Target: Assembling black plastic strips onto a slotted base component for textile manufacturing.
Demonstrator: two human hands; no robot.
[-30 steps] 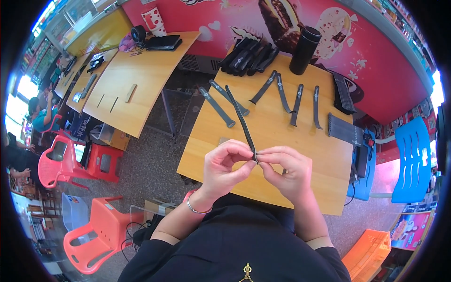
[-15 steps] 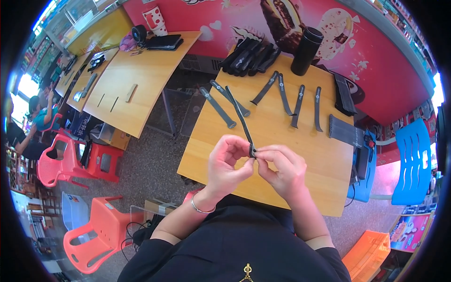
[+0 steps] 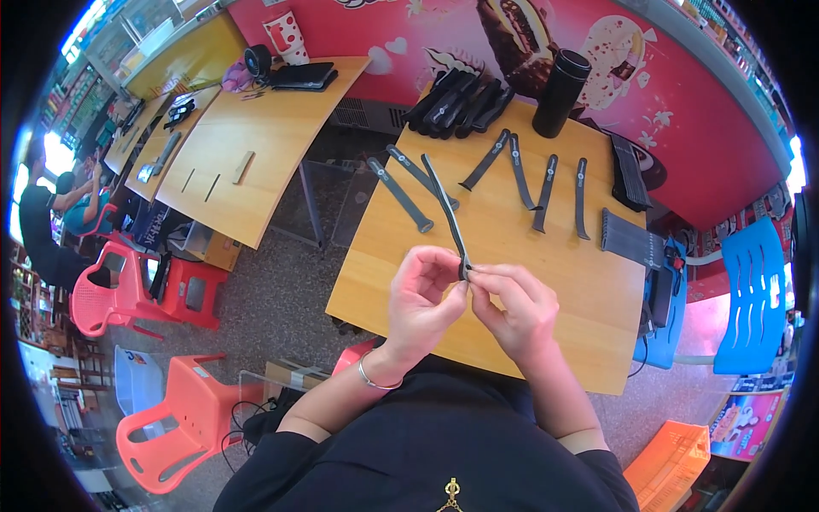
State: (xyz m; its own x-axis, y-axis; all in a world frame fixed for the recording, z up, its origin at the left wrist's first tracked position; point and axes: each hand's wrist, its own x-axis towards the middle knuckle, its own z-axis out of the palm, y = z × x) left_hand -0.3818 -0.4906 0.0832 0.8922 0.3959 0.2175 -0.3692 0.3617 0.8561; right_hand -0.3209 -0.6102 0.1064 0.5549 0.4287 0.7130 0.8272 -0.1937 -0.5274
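Note:
Over the near part of the wooden table (image 3: 384, 290), both my hands grip the lower end of a thin dark strap (image 3: 445, 198). My left hand (image 3: 420, 294) pinches it between thumb and fingers, the other fingers curled. From the right, my right hand (image 3: 517, 309) pinches the same end with thumb and forefinger; the fingertips hide what is between them. The strap's free end rises away from me, its lighter edge showing. Similar flat straps, such as a grey-black strap (image 3: 401, 194) and a dark strap (image 3: 582, 198), lie spread beyond my hands.
At the table's far edge are a pile of black straps (image 3: 456, 102) and a black cylindrical bottle (image 3: 561, 94). Grey straps (image 3: 630, 237) lie in a row at the right edge, near a blue chair (image 3: 751, 299). Pink chairs (image 3: 183, 418) and another table (image 3: 230, 162) stand left.
The strap's free end has swung slightly right and turned, showing more of its lighter edge. Both hands stay pinched at its lower end. A person at the far left has risen higher in view.

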